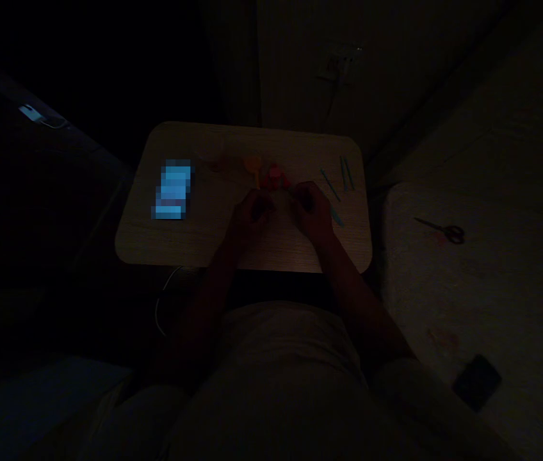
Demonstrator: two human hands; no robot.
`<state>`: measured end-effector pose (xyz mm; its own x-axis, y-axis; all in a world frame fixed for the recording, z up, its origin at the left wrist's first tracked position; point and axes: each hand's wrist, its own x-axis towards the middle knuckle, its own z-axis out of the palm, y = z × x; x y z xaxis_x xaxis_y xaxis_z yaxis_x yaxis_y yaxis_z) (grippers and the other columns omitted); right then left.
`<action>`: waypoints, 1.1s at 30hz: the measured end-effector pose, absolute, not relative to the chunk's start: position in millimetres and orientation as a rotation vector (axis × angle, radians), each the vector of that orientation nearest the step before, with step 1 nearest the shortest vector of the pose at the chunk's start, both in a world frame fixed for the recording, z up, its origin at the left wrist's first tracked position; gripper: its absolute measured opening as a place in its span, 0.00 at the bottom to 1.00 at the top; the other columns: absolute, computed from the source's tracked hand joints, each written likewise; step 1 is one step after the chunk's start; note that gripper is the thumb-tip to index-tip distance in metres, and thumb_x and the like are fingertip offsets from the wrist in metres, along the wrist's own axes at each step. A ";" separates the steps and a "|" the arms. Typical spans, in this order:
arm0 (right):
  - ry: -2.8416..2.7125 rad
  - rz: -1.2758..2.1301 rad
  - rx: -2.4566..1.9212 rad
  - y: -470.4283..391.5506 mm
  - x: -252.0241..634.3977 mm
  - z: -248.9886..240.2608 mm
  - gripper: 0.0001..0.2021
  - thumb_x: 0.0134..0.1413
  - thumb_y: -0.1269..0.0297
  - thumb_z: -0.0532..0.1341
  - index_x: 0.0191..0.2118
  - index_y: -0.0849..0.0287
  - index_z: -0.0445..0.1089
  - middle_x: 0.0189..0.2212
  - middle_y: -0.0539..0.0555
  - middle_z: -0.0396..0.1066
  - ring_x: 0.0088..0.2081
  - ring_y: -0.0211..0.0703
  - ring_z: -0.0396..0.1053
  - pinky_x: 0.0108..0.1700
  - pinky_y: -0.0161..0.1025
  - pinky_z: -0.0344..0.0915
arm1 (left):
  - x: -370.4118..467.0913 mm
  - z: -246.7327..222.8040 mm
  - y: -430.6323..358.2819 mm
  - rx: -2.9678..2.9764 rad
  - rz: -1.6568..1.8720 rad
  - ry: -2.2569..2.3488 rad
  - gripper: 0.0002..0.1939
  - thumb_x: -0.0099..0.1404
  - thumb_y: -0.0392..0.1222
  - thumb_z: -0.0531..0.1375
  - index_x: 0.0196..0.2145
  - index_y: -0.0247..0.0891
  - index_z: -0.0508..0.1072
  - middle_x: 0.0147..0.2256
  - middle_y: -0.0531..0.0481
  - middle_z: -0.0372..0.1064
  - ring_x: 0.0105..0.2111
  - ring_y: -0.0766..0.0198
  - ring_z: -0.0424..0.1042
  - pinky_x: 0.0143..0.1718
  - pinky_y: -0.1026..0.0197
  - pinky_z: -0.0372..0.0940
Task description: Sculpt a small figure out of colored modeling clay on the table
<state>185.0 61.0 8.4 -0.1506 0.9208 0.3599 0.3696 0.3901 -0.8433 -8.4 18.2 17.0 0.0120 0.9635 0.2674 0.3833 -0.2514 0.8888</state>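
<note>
In dim light, my left hand (248, 216) rests over the middle of the wooden table, its fingers curled in and their tips close together. Opposite it, my right hand (312, 211) is bent in a pinch. Anything between the fingers of either hand is too dark to make out. Just beyond my fingertips lies a red piece (275, 174) with several lobes. To its left is an orange piece (253, 165) with a round head and a short stem. A teal tool (336, 216) lies partly behind my right hand.
A lit, blurred screen (173, 191) lies at the left of the table (141, 246). Slim teal tools (343, 173) lie at the right. Scissors (451, 232) and a dark square item (477, 382) rest on a pale surface. A white cable (159, 301) hangs below.
</note>
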 end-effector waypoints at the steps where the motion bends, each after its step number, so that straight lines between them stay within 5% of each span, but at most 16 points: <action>1: -1.701 0.741 -1.131 61.3 184.6 8.2 0.08 0.63 0.56 0.62 0.43 0.53 0.69 0.32 0.50 0.69 0.31 0.42 0.64 0.35 0.41 0.63 | -8.3 17.3 18.1 1.678 1.222 1.394 0.07 0.67 0.42 0.63 0.42 0.40 0.72 0.38 0.49 0.76 0.38 0.62 0.75 0.42 0.60 0.70; 11: -1.641 0.655 -1.124 63.4 185.5 12.8 0.11 0.68 0.54 0.56 0.40 0.54 0.71 0.38 0.56 0.73 0.43 0.48 0.70 0.48 0.46 0.68 | -7.6 16.1 18.9 1.635 1.244 1.437 0.10 0.67 0.42 0.63 0.46 0.41 0.73 0.40 0.49 0.76 0.33 0.65 0.72 0.36 0.62 0.67; 18: -1.690 0.764 -1.145 61.4 184.9 6.6 0.13 0.62 0.59 0.62 0.50 0.53 0.71 0.40 0.54 0.75 0.37 0.45 0.71 0.41 0.43 0.69 | -7.5 19.9 18.4 1.670 1.214 1.458 0.08 0.67 0.43 0.63 0.44 0.41 0.74 0.39 0.50 0.76 0.34 0.65 0.71 0.37 0.62 0.67; 28: -1.769 0.684 -1.110 63.2 185.4 9.8 0.15 0.69 0.54 0.55 0.41 0.54 0.77 0.41 0.57 0.79 0.43 0.49 0.74 0.49 0.47 0.69 | -10.6 19.0 17.8 1.668 1.254 1.467 0.07 0.70 0.45 0.60 0.40 0.41 0.74 0.36 0.51 0.75 0.35 0.63 0.72 0.38 0.62 0.67; 33: -1.807 0.704 -1.109 64.3 185.4 8.4 0.20 0.71 0.51 0.53 0.33 0.54 0.75 0.34 0.56 0.77 0.38 0.48 0.72 0.45 0.47 0.68 | -9.4 19.8 17.5 1.704 1.233 1.461 0.15 0.74 0.48 0.56 0.34 0.39 0.75 0.32 0.51 0.74 0.35 0.62 0.73 0.40 0.60 0.67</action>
<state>185.4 64.3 8.4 -0.2178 0.8972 0.3843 0.4007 0.4412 -0.8030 -9.4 17.5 19.8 -0.0233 0.9610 0.2757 0.4332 -0.2389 0.8691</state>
